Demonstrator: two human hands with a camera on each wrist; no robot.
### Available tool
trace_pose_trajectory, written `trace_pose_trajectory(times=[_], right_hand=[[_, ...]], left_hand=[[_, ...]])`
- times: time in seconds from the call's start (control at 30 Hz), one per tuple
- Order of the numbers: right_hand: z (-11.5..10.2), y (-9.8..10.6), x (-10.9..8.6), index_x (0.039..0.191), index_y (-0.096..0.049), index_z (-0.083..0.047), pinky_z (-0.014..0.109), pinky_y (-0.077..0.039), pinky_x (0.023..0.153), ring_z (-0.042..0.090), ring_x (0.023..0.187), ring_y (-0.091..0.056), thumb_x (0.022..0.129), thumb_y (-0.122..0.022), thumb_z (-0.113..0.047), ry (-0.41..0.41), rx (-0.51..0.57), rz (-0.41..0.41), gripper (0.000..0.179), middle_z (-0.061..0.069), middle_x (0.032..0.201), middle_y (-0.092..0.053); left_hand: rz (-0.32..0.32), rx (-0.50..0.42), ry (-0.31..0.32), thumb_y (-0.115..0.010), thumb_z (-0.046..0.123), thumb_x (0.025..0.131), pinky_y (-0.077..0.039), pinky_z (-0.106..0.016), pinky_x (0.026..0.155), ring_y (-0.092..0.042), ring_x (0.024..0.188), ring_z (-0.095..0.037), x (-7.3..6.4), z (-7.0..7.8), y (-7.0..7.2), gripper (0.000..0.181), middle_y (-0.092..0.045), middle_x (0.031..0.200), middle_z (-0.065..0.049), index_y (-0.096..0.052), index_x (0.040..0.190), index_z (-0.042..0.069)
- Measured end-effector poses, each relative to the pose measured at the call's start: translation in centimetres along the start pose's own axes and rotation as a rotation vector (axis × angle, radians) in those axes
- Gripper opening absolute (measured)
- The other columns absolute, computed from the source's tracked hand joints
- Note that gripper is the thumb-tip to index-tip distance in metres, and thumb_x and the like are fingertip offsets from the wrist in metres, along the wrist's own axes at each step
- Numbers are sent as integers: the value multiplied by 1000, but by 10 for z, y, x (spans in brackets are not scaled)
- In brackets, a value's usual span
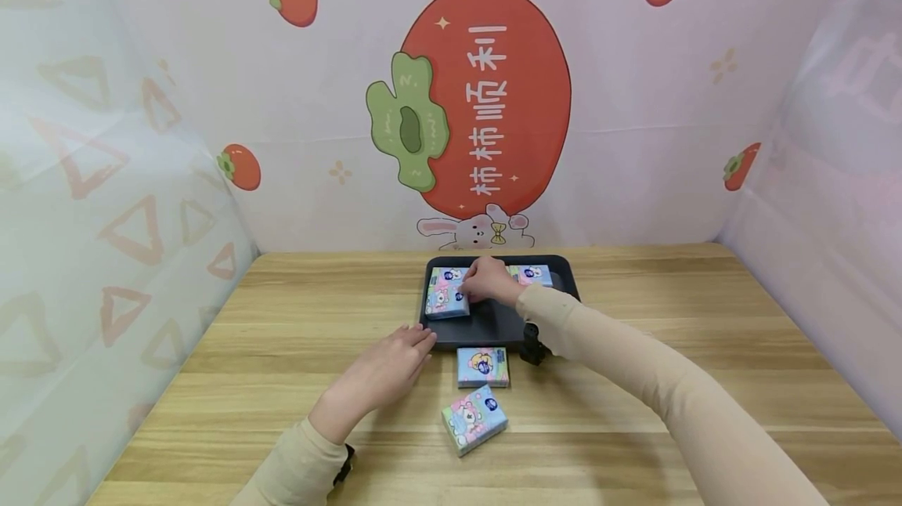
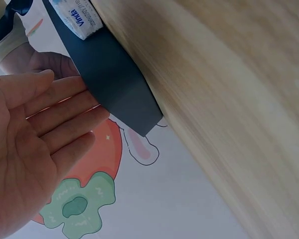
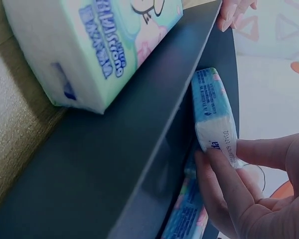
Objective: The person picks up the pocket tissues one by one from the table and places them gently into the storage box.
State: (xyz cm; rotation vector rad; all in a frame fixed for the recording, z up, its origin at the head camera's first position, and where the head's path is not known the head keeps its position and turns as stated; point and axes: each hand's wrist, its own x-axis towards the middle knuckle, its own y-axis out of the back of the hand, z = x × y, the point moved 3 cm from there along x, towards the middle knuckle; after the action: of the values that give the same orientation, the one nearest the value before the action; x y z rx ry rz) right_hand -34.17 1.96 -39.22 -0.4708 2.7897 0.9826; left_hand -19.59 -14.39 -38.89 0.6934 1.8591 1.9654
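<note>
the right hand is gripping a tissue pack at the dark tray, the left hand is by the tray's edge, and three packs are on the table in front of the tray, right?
Not three: the head view shows two packs on the table in front of the tray. The rest of your statement stands.

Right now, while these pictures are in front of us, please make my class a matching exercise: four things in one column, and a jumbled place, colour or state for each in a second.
Things
1. Left grip
2. Right grip
3. Tray
4. Pack with a yellow figure

Places, colours and states
A. Dark, with a raised rim
B. Lies between the tray and another pack
C. Straight-fingered, at the tray's near left corner
D. Pinches a pack

Right pairs: 1-C, 2-D, 3-A, 4-B.
</note>
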Motion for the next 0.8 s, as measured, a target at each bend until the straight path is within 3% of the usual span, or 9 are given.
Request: trace_pose_trajectory(times=[0.43,0.8], right_hand=[[1,-3,2,96,-70,-1,28,-60,72,15,71,-69,84,-71,-13,4,-38,13,16,11,90,-69],[2,-4,2,94,-72,1,33,-60,76,16,70,-70,84,-72,-12,-8,-31,0,16,11,87,-70]], left_hand=[[-8,10,4,-52,19,98,-42,-42,108,-56,122,-28,0,-1,0,34,-60,127,-15,-61,124,0],[-6,18,2,-52,18,97,-42,-43,108,-56,121,-28,0,0,1,33,-61,127,-15,-61,124,0]])
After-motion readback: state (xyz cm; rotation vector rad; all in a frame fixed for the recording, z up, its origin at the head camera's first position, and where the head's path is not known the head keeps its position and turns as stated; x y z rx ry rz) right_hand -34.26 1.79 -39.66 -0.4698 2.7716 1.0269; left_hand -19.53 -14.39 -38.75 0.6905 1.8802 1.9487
